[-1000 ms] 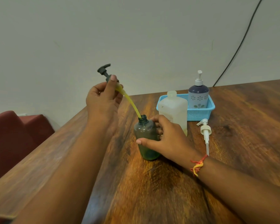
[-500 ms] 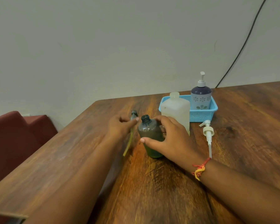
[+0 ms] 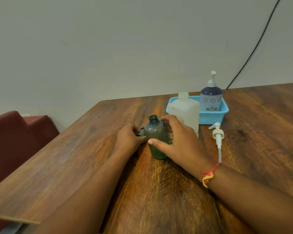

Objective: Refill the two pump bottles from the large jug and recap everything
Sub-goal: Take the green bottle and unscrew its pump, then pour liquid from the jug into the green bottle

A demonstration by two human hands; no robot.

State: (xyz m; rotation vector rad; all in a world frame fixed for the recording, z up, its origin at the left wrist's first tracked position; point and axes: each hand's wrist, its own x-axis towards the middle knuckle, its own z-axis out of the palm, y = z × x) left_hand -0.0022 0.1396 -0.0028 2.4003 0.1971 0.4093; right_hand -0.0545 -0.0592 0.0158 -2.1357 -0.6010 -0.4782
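A small green-tinted bottle (image 3: 156, 132) stands open-necked on the wooden table (image 3: 85, 159), with a little green liquid at its bottom. My right hand (image 3: 179, 142) is wrapped around its right side. Low on the table just left of the bottle, my left hand (image 3: 128, 137) has its fingers closed on the dark pump head (image 3: 140, 131), which is mostly hidden. Right behind my right hand stands the large white jug (image 3: 186, 110), uncapped. A white pump head (image 3: 218, 135) with its tube lies on the table to the right.
A blue basket (image 3: 210, 118) behind the jug holds a purple-and-white pump bottle (image 3: 211, 98) with its pump on. A red seat (image 3: 15, 141) is beyond the table's left edge. A black cable (image 3: 254, 48) runs down the wall.
My left hand drew the dark pump and its yellow tube out of the green bottle and brought it down to the table beside the bottle. The right hand stayed on the bottle.
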